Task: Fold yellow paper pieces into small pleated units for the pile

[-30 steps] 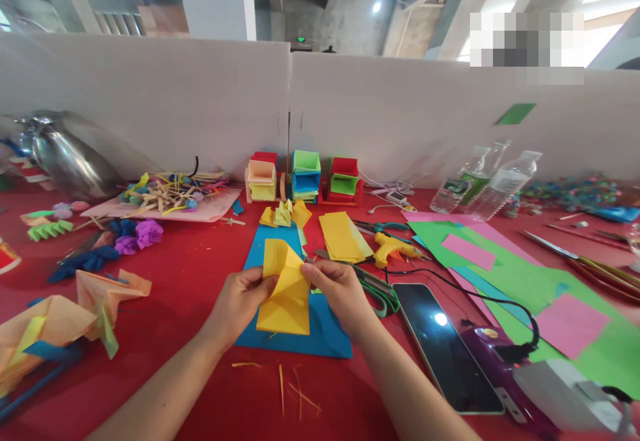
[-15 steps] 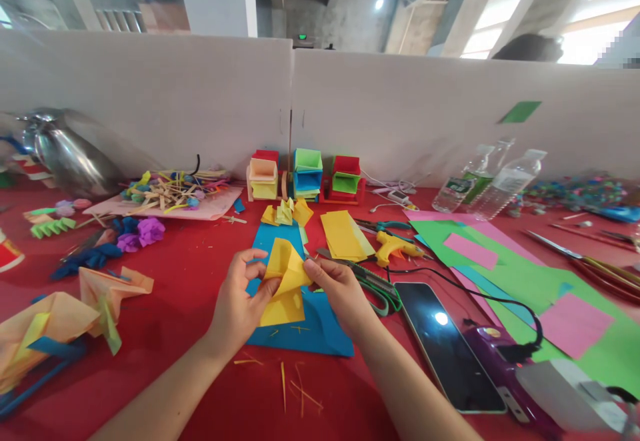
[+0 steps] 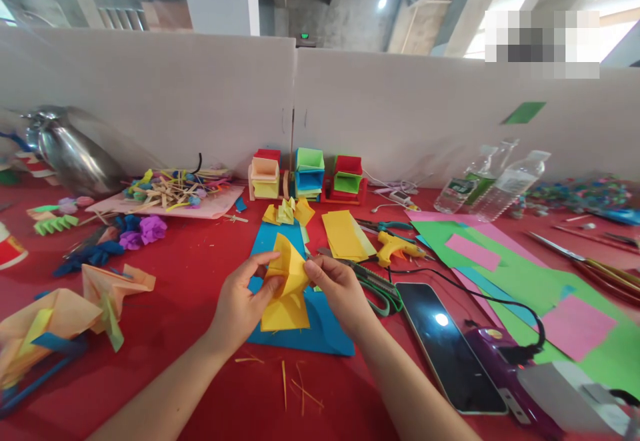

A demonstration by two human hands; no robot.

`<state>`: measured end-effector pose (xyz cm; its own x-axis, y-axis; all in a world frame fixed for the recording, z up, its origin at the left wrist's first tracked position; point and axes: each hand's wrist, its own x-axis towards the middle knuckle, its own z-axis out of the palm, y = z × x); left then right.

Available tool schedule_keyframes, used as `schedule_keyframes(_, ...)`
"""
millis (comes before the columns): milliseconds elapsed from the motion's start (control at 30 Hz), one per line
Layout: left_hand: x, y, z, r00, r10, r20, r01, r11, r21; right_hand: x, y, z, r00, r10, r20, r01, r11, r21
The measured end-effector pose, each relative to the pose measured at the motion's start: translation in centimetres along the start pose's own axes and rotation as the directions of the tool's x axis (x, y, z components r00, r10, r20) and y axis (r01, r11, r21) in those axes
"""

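Note:
Both my hands hold a folded piece of yellow paper (image 3: 287, 311) above a blue sheet (image 3: 330, 324) on the red table. My left hand (image 3: 246, 294) is closed on its left side, thumb in front. At its upper right edge, my right hand (image 3: 336, 284) pinches it between thumb and finger. The paper has creases, and its lower part hangs flat below my fingers. Just behind lie small folded yellow pieces (image 3: 287, 212). A stack of yellow paper (image 3: 346, 235) lies to the right, near a yellow glue gun (image 3: 397, 249) and a green-handled tool (image 3: 377, 287).
A phone (image 3: 445, 344) and a purple power strip (image 3: 505, 354) lie at right, beside green sheets (image 3: 535, 287). Bottles (image 3: 515, 184) stand behind them. Colourful paper boxes (image 3: 309, 174) line the white partition. A steel jug (image 3: 70, 154) and peach paper shapes (image 3: 55, 321) are at left.
The yellow paper has been tilted and opened slightly, so more of its flat lower part shows. My hands keep their grip and have barely moved.

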<state>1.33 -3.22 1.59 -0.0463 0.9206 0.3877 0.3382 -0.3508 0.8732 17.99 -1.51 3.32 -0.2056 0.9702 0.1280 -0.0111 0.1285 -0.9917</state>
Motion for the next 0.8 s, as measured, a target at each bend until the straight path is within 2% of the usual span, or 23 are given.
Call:
schedule_keyframes(200,-0.08,-0.15,0.11,1.0,0.018,0.0,-0.018,0.999,0.033,-0.09,-0.12,0.22,0.999,0.045,0.013,-0.045,0.999,-0.006)
schedule_keyframes(433,0.01,0.24,-0.11,0.983,0.185,0.002,-0.183,0.966,0.181,-0.05,-0.02,0.14,0.998,0.062,0.025,-0.061,0.998,-0.032)
schedule_keyframes(633,0.26,-0.14,-0.31,0.963,0.268,0.031,-0.266,0.927,0.266,-0.02,0.53,0.19,0.991,0.13,0.008,-0.129,0.987,-0.098)
schedule_keyframes(800,0.27,-0.08,-0.37,0.948,0.311,0.067,-0.318,0.912,0.261,0.08,0.71,0.08,0.985,0.171,0.002,-0.17,0.978,-0.119)
